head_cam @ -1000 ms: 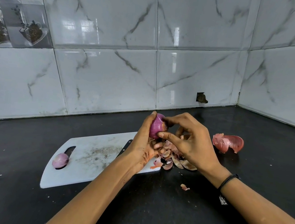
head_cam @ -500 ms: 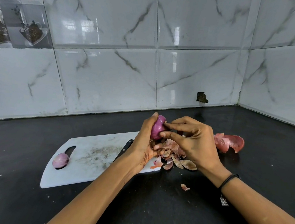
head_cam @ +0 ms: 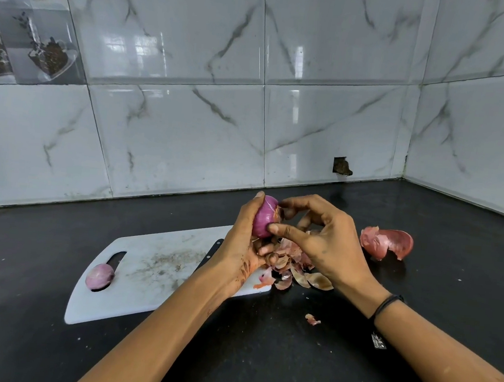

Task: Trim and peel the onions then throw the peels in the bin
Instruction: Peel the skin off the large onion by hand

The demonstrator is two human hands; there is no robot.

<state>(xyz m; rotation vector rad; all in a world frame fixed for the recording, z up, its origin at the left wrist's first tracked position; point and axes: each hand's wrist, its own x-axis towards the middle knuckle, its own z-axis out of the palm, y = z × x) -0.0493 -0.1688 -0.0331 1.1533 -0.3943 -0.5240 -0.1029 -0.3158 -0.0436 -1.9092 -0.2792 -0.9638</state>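
1. Your left hand (head_cam: pixel 244 245) grips the purple onion (head_cam: pixel 264 217) above the white cutting board's (head_cam: pixel 158 277) right end.
2. Your right hand (head_cam: pixel 325 243) pinches that onion, thumb on its side, forefinger at its top.
3. Loose peels (head_cam: pixel 294 267) lie beneath your hands; a second onion (head_cam: pixel 100 275) rests on the board's left end.
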